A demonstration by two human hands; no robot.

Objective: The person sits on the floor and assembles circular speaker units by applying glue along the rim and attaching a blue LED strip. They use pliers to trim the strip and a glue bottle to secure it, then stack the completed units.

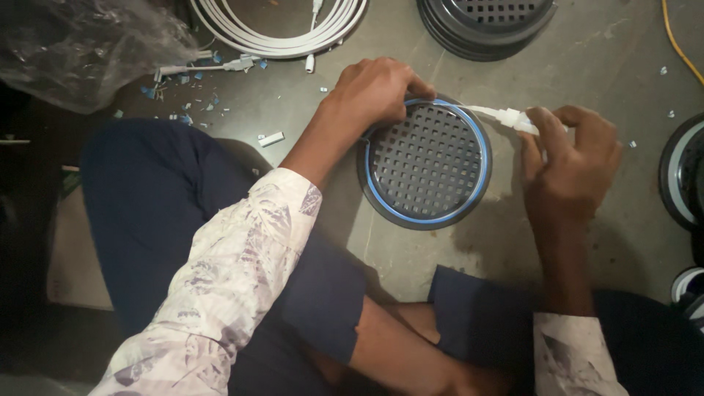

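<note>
We are pressing the grille rim with our left hand; our right hand is pinching the white connector.

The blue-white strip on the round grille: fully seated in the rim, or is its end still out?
End out. The strip follows the grille rim, but its white connector end sticks out, pinched by the right hand.

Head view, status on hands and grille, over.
Left hand pressing the strip into the grille rim. Right hand pinching the white connector at the strip's end. Nothing in the way.
</note>
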